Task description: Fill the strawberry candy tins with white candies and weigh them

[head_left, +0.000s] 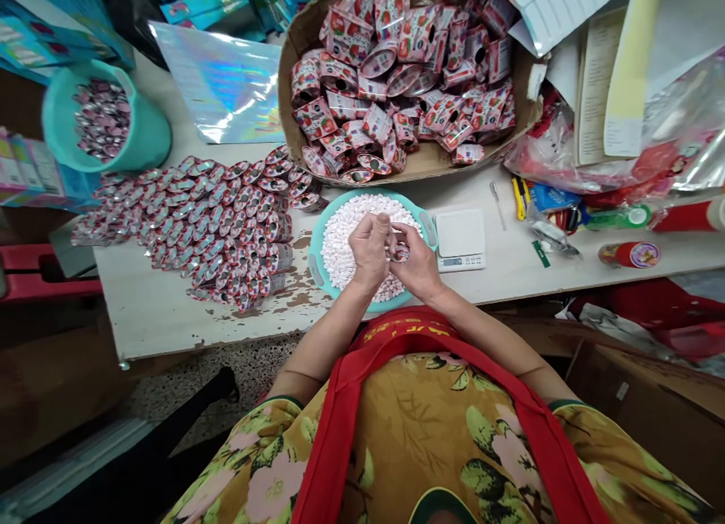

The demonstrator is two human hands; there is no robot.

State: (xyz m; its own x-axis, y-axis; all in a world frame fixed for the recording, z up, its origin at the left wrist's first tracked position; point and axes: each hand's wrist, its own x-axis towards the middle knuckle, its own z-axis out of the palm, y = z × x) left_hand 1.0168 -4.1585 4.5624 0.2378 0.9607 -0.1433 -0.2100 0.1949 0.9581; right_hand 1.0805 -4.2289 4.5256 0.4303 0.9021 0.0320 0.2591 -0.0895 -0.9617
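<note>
Both hands are over a teal basin [316, 271] full of small white candies [343, 241]. My right hand [418, 263] is closed around a small red-and-pink printed candy container [401, 252], its open top partly showing between the fingers. My left hand [369, 246] is curled shut against it, fingers bent toward the container's opening; whatever is inside that hand is hidden. Left of the basin stand many matching containers [226, 229] in packed rows, open tops showing. Behind the basin a cardboard box [526, 120] holds a loose heap of the same printed containers [379, 120].
A small white digital scale [461, 233] sits right of the basin, with a little metal spoon [498, 204] beyond it. A teal bucket [152, 135] of shiny pieces stands back left. Papers [603, 86], a yellow cutter [519, 198] and a lidded tub [628, 254] lie right.
</note>
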